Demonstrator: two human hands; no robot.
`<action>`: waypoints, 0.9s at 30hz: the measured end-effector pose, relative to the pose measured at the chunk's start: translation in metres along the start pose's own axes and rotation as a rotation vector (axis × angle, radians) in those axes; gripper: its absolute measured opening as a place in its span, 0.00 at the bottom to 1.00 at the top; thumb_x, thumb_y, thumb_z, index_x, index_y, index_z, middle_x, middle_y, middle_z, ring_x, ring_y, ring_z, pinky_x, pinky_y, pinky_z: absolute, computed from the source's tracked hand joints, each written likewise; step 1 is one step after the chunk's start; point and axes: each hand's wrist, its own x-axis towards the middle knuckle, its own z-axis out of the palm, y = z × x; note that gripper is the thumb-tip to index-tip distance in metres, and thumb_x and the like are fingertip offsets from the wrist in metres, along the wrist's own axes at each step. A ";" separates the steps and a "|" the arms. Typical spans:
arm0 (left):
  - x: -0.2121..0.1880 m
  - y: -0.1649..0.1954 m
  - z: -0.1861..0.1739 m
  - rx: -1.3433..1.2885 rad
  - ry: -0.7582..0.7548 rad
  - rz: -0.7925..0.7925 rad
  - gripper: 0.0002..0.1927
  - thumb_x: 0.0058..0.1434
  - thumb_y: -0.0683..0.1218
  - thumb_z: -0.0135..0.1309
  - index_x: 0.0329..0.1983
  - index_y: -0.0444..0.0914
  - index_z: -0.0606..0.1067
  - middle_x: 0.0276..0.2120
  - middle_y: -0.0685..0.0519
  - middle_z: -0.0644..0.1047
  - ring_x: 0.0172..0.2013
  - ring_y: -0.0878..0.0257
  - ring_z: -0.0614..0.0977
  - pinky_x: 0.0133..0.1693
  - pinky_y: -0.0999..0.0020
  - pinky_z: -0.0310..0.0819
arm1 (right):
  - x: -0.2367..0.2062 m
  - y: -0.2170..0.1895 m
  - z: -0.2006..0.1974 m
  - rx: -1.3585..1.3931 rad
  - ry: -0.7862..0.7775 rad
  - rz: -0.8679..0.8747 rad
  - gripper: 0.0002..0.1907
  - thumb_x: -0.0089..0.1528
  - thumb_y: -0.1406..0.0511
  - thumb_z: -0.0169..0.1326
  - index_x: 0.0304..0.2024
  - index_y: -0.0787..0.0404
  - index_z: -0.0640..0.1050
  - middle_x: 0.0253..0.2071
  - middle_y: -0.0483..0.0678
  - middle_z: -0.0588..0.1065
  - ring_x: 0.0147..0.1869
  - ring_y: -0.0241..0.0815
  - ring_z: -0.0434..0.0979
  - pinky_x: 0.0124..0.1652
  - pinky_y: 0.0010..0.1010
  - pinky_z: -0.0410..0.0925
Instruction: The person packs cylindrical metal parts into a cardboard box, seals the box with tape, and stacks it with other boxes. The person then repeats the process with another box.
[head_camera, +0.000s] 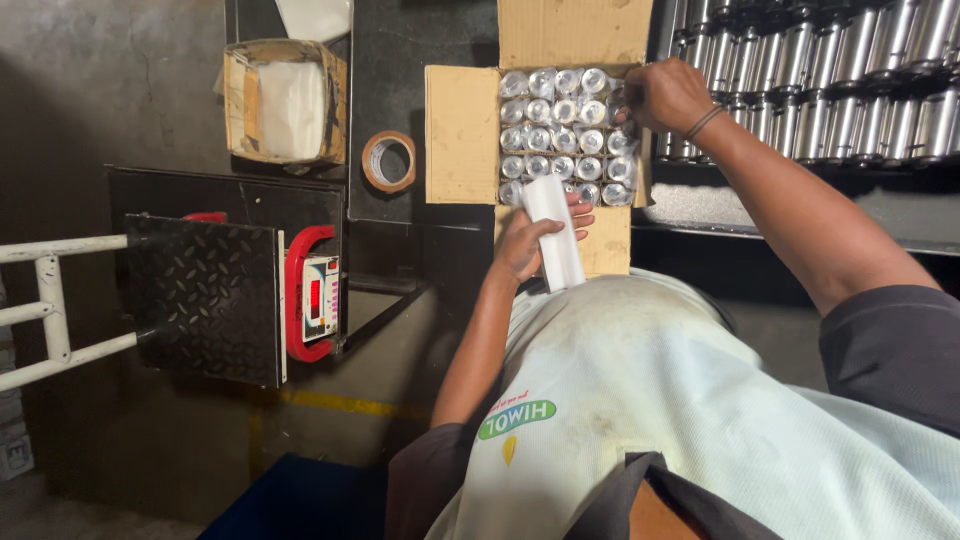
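Observation:
An open cardboard box (462, 135) stands in front of me, packed with several plastic-wrapped shiny metal cylinders (560, 135) standing on end. My left hand (530, 240) grips a stack of white plastic bags (555, 230) at the box's near edge. My right hand (665, 95) reaches to the box's right side, fingers curled around a wrapped cylinder at the edge of the rows; how firmly it is held is hard to see.
Rows of bare metal cylinders (830, 70) lie on a rack to the right. A roll of brown tape (389, 161) lies left of the box. A smaller box with white bags (285, 100) sits farther left. A platform scale (210, 300) with red-framed display stands on the floor.

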 end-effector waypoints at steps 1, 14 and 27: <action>-0.002 0.003 0.005 0.013 -0.024 -0.023 0.35 0.57 0.35 0.47 0.71 0.29 0.61 0.60 0.30 0.73 0.58 0.42 0.80 0.59 0.50 0.77 | -0.003 -0.004 -0.001 -0.022 0.024 0.048 0.09 0.65 0.68 0.59 0.47 0.56 0.85 0.36 0.52 0.82 0.35 0.50 0.83 0.37 0.42 0.74; 0.003 0.036 0.042 1.045 -0.007 0.305 0.46 0.58 0.30 0.58 0.77 0.40 0.52 0.60 0.34 0.74 0.60 0.50 0.75 0.60 0.61 0.66 | -0.115 -0.125 -0.083 0.454 0.048 -0.489 0.25 0.47 0.75 0.59 0.50 0.64 0.80 0.44 0.55 0.80 0.41 0.50 0.83 0.40 0.37 0.75; 0.077 0.025 0.048 -0.219 -0.003 0.205 0.30 0.62 0.49 0.61 0.64 0.32 0.69 0.57 0.38 0.77 0.57 0.49 0.80 0.60 0.55 0.73 | -0.192 -0.122 -0.046 0.091 0.540 -0.593 0.10 0.51 0.66 0.68 0.31 0.57 0.78 0.37 0.46 0.80 0.47 0.46 0.80 0.42 0.37 0.69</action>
